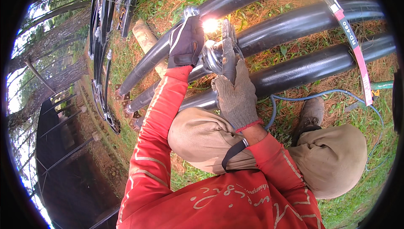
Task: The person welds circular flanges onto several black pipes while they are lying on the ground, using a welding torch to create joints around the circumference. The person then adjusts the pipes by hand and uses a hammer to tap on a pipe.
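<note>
My left hand [186, 42], in a dark glove with white stripes, is closed against the farthest black pipe, beside a metal collar [191, 11]. Its fingertips and whatever they grip are hidden. My right hand [238, 98], in a grey knit glove with a red cuff, is closed on the lower end of a worn grey tool [228, 54] that looks like a welding electrode holder. The tool stands upright next to a rounded metal joint [212, 56] on the middle black pipe [290, 31]. A glaring white light [211, 25] burns between the left glove and the tool's tip.
The nearest black pipe [309, 68] runs past my knees. A pink and black packet [353, 48] with thin rods at its end lies across the pipes. A blue cable [324, 93] loops over the grass. A log [145, 37] and more black metal parts [101, 39] lie at left.
</note>
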Action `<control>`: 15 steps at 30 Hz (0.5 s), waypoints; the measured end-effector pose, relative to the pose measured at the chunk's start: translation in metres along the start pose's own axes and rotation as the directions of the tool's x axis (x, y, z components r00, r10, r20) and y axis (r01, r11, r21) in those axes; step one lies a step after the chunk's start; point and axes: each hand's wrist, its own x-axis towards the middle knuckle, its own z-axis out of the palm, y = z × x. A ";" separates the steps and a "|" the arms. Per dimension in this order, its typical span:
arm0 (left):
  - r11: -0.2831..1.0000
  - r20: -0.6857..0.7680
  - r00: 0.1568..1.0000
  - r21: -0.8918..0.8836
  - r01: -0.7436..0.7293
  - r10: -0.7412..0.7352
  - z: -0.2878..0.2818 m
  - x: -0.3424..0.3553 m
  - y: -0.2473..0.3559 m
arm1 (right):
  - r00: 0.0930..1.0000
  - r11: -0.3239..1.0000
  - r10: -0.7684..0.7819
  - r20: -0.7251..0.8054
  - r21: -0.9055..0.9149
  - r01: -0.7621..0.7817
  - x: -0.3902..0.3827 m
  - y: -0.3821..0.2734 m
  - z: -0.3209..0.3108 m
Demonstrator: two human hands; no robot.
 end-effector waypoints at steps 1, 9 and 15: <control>0.999 -0.016 0.999 0.045 -0.028 0.029 0.002 0.001 0.002 | 1.000 1.000 0.003 -0.003 0.002 -0.003 -0.001 0.001 -0.001; 1.000 -0.005 1.000 0.024 -0.009 0.009 -0.002 0.001 0.012 | 0.979 0.986 0.167 0.117 0.006 -0.169 0.002 -0.015 -0.012; 0.996 0.012 0.998 -0.067 0.063 -0.062 -0.006 -0.001 0.016 | 0.982 0.990 0.138 0.127 -0.004 -0.138 0.002 -0.015 -0.010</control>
